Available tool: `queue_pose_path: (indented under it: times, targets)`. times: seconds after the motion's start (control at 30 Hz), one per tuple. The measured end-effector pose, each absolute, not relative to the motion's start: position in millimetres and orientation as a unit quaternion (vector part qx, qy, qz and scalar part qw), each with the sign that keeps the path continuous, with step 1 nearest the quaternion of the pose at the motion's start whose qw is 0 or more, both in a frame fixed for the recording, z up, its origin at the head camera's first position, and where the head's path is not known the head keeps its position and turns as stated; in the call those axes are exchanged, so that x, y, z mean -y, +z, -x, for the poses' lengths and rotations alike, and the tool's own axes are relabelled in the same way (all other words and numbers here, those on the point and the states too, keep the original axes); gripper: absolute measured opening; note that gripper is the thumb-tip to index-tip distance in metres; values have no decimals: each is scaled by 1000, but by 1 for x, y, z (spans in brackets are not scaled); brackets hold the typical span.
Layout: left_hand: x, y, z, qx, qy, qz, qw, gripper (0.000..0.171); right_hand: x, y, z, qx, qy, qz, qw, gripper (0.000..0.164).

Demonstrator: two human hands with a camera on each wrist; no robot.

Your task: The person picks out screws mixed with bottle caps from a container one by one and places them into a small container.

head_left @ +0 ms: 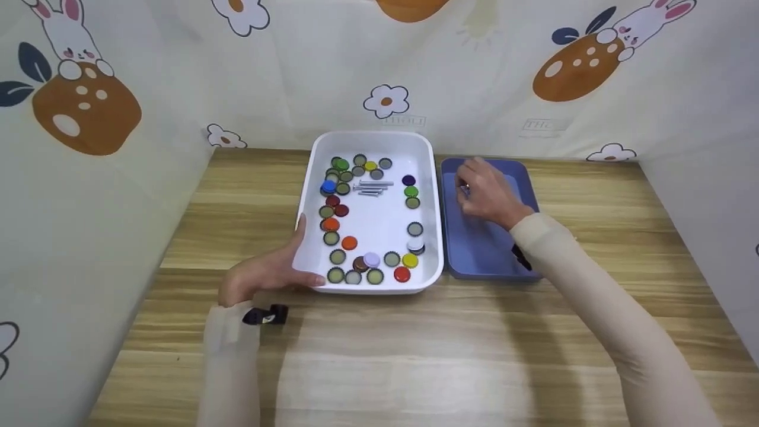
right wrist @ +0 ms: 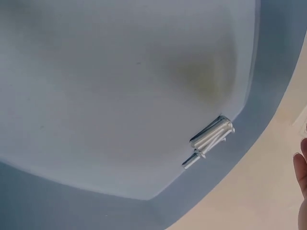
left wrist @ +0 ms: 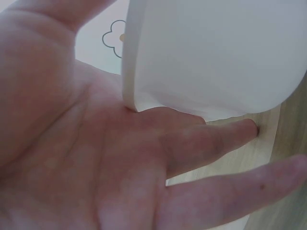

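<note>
My left hand (head_left: 267,276) rests against the near left corner of a white tub (head_left: 379,286), thumb along the side and a fingertip on the near rim. In the left wrist view its palm and straight fingers touch the tub wall (left wrist: 220,52). Inside the tub lie several bottle caps (head_left: 349,242) and a small pile of silver screws (head_left: 372,188). Over the far left part of a blue tray (head_left: 492,255), my right hand (head_left: 487,193) has curled fingers, pinching a small shiny piece that looks like a screw. Several screws (right wrist: 211,139) lie along the tray's wall.
The tub and tray stand side by side on a wood-patterned table (head_left: 379,356). Behind them hangs a printed cloth (head_left: 320,83), which also closes off both sides. The tub's right wall stands close to the tray's left wall.
</note>
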State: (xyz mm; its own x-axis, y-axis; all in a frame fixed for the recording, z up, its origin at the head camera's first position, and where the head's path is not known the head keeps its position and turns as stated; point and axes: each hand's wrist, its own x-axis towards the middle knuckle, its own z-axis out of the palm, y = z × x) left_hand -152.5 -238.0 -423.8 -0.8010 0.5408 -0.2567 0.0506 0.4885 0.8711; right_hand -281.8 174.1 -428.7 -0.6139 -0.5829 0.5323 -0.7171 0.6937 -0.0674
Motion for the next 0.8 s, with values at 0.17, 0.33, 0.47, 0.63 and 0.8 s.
queue_pose_path:
  times: [0.17, 0.33, 0.47, 0.63, 0.8]
  targets:
    - [236, -424, 154, -816, 482, -186, 258, 131, -169, -424, 281, 879, 137, -380, 251, 5]
    - [236, -425, 154, -811, 489, -195, 255, 132, -163, -421, 281, 874, 138, -392, 252, 4]
    - [236, -426, 155, -802, 499, -207, 253, 131, -160, -420, 281, 867, 142, -403, 258, 6]
    - [237, -427, 155, -796, 507, -209, 255, 130, -155, -419, 282, 865, 144, -404, 260, 6]
    - [239, -427, 154, -801, 502, -199, 260, 129, -143, -417, 281, 872, 153, -392, 249, 5]
